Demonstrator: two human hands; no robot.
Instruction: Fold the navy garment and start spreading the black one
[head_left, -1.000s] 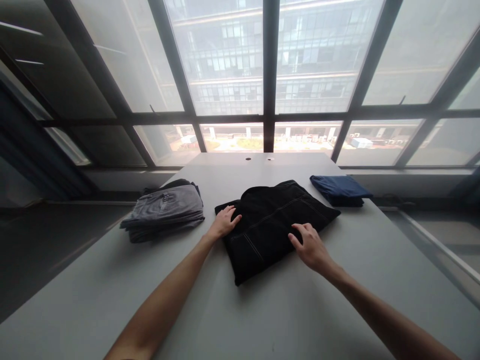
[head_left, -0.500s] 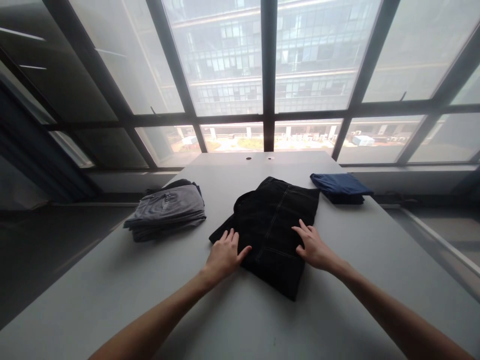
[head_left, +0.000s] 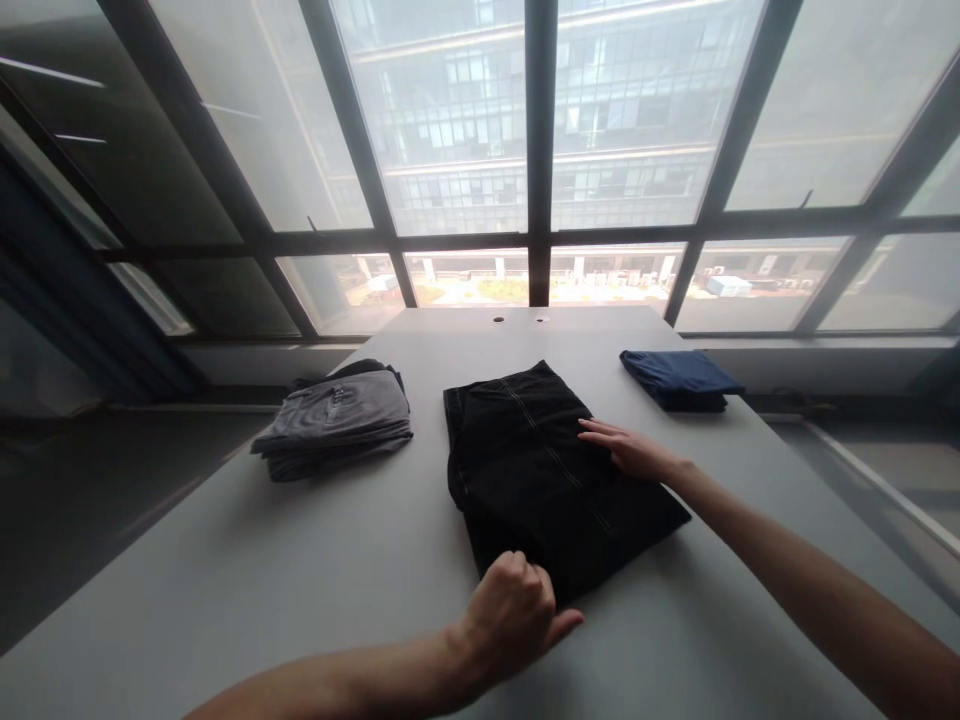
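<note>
Folded black trousers (head_left: 525, 470) with pale stitched seams lie on the white table in front of me. My left hand (head_left: 517, 612) is at their near edge, fingers curled in and thumb pointing right. Its fingertips are hidden, tucked against the cloth. My right hand (head_left: 628, 448) rests on the right side of the trousers with its fingers stretched out flat, pointing left.
To the left is a stack of folded grey and dark clothes (head_left: 337, 415). Folded blue clothing (head_left: 681, 375) sits near the table's right edge. The white table (head_left: 225, 590) runs toward large windows (head_left: 450, 130), with two round holes at its far end.
The black trousers have turned counterclockwise on the table. My left hand has come nearer and to the right, its fingers now curled. My right hand has moved slightly farther away and flattened.
</note>
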